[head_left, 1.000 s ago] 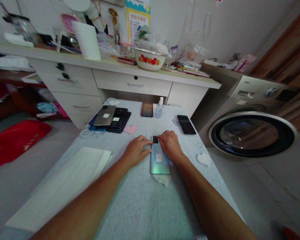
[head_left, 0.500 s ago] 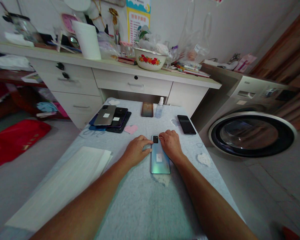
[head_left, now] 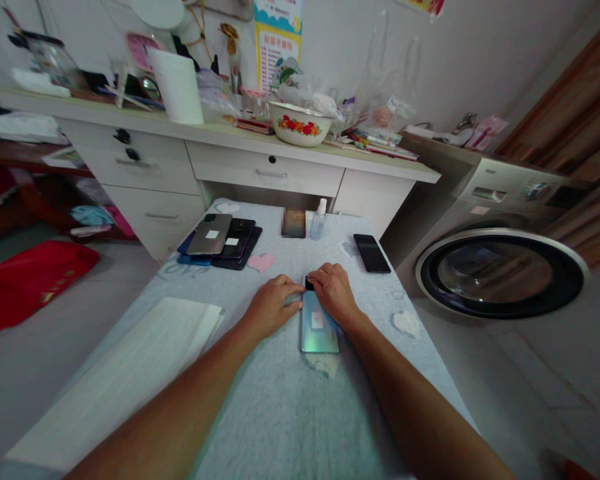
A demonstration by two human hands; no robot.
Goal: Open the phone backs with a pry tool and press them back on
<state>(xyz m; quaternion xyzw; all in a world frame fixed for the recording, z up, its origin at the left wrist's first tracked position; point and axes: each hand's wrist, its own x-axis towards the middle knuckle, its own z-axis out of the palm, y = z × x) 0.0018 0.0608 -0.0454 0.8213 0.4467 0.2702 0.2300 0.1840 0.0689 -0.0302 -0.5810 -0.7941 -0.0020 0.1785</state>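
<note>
A pale blue-green smartphone [head_left: 320,337] lies back up on the cloth-covered table, with a small white label on its back. My left hand [head_left: 273,303] holds its left edge near the top, thumb and forefinger against the side. Over the dark camera block, my right hand [head_left: 333,288] has its fingers bunched and curled down. These fingers cover part of the camera, and anything pinched under them is hidden.
Several stacked phones [head_left: 215,235] lie at the far left. Farther back stand a clear spray bottle [head_left: 318,221] and a blurred-out brown item [head_left: 294,223]. A black phone [head_left: 372,253] lies at right, a folded white cloth [head_left: 130,373] at left. Beyond is a cluttered desk [head_left: 230,137].
My right hand has moved left across the top of the phone, and its fingers now cover much of the camera block. My left hand stays at the phone's left edge.
</note>
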